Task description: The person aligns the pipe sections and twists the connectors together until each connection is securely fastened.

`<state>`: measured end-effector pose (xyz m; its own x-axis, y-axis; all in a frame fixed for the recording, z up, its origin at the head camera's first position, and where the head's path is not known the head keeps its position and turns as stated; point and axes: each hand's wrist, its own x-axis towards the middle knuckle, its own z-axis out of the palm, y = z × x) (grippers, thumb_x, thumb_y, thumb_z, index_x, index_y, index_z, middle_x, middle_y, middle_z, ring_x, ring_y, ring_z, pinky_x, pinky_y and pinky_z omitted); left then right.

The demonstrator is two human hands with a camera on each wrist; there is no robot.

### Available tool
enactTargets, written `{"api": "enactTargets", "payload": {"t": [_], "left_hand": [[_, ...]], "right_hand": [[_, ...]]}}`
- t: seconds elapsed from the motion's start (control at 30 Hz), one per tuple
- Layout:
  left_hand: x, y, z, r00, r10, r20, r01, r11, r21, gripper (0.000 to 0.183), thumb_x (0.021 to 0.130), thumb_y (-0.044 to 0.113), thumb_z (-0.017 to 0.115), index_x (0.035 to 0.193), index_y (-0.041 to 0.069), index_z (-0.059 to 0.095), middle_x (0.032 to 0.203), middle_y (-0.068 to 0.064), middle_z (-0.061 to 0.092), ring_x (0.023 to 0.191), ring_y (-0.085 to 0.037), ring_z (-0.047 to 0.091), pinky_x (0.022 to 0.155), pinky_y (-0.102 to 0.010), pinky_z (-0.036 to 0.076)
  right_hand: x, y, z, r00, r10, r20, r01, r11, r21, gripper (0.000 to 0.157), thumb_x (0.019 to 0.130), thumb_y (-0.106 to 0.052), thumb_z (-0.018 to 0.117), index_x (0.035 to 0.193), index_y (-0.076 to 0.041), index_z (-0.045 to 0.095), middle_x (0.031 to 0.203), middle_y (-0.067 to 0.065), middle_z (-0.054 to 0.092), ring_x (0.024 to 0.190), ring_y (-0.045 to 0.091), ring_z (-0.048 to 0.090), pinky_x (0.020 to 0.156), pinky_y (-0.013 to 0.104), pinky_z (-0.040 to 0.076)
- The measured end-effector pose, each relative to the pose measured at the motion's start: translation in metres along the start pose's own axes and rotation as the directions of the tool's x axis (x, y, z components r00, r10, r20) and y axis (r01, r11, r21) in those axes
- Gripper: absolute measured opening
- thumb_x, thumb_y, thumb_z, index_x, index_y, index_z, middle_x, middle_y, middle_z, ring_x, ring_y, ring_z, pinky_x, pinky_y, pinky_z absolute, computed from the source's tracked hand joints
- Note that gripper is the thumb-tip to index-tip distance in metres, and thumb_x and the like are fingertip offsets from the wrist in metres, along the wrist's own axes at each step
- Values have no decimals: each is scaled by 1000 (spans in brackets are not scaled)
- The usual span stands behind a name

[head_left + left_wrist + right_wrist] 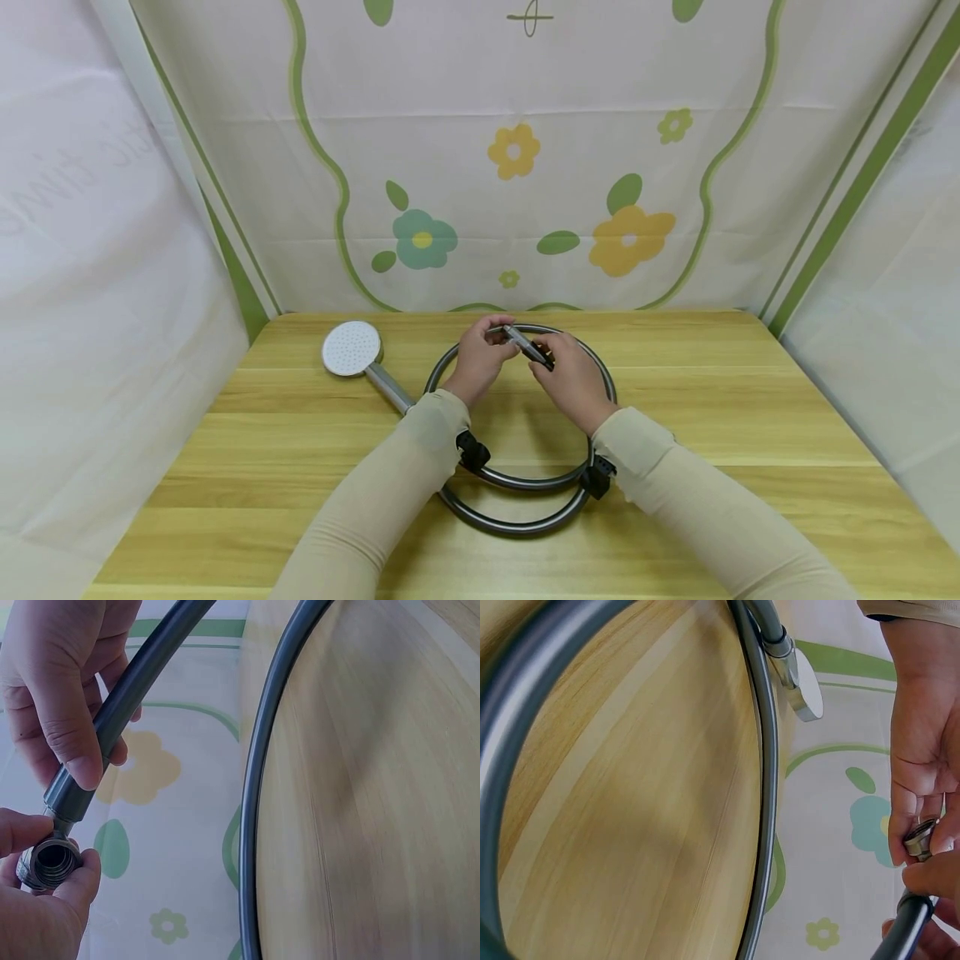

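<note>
My left hand [480, 360] pinches a metal threaded nut [49, 864] at the end of a dark grey shower hose [522, 528]. In the left wrist view the nut's hollow, ridged inside faces the camera. Just behind the nut, the thumb and fingers of my right hand [573, 379] grip the hose's end sleeve [69, 799]. Both hands hold this end raised above the table, while the rest of the hose lies in loops beneath them. A shower head [351, 348] with a white round face lies at the left, its silver handle [387, 387] pointing toward the loops.
The wood-grain table [750, 400] spreads to both sides of the loops. A flower-print cloth [517, 208] stands along the far edge, with pale cloth walls left and right. Black wrist cameras [473, 451] hang below both cuffs, close to the hose.
</note>
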<state>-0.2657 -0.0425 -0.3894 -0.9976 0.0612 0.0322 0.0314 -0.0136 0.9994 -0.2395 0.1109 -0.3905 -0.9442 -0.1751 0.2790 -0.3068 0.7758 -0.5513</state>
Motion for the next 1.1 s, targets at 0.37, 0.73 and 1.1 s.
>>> {"api": "enactTargets", "payload": {"t": [0.37,0.73,1.1], "left_hand": [[0,0,0,1000,6,0,-6,1000,-4,38,86,-8,64,120,8,62,124,-15,58,110,-22,59,91,-38,51],[1,-2,0,1000,14,0,-14,1000,-13,38,86,-9,64,120,6,61,125,-17,58,109,-22,59,91,-37,51],[1,-4,-1,1000,22,17,-22,1000,-23,38,86,-9,63,121,6,60,127,-19,56,111,-23,59,92,-37,50]], "right_hand": [[3,2,0,1000,-1,14,0,999,33,32,90,-17,70,119,-5,64,104,10,61,90,22,59,74,38,51],[3,4,0,1000,-12,23,11,999,50,34,91,-17,69,121,-3,63,104,11,61,89,22,59,73,38,51],[2,6,0,999,-41,21,40,998,53,35,91,-16,68,123,-1,63,105,12,62,90,22,60,73,38,50]]}}
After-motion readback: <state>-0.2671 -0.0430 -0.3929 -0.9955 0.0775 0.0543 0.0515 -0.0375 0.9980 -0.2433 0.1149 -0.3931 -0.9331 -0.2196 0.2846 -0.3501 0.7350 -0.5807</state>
